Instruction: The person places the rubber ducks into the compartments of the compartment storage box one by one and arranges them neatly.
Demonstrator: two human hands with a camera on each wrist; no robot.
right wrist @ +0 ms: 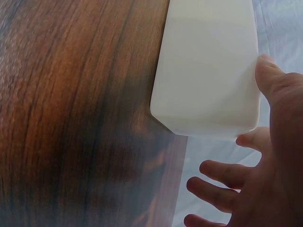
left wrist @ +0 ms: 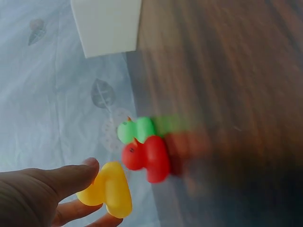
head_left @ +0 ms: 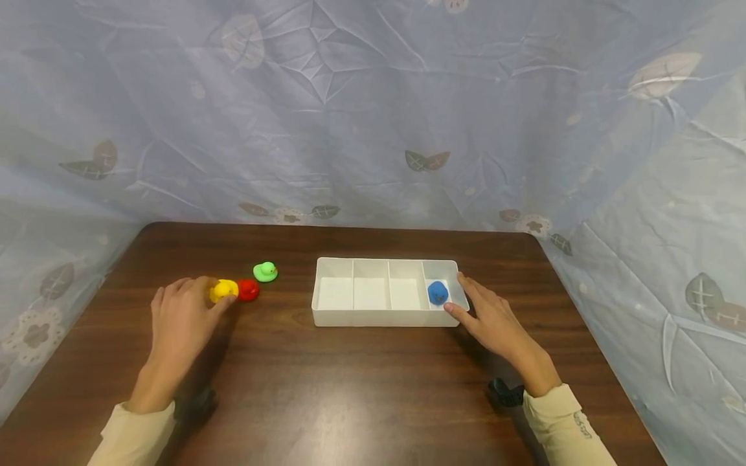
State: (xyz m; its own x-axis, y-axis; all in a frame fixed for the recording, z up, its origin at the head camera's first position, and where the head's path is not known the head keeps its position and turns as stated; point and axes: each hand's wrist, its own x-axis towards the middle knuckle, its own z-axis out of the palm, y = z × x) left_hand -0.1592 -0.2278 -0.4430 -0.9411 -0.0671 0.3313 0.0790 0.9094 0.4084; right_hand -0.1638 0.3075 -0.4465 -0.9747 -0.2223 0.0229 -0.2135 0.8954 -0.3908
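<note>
My left hand pinches a yellow toy duck between thumb and fingers. In the left wrist view the yellow duck appears raised off the table. Close to it sits a red toy duck, with a green toy duck just behind. A white tray with four compartments stands at the middle of the table. Inside its rightmost compartment is a blue toy duck. My right hand touches the tray's right end with thumb and index finger, the other fingers spread.
The brown wooden table carries all of these things. A patterned cloth hangs behind the table and along both sides. A black strap is at the right wrist.
</note>
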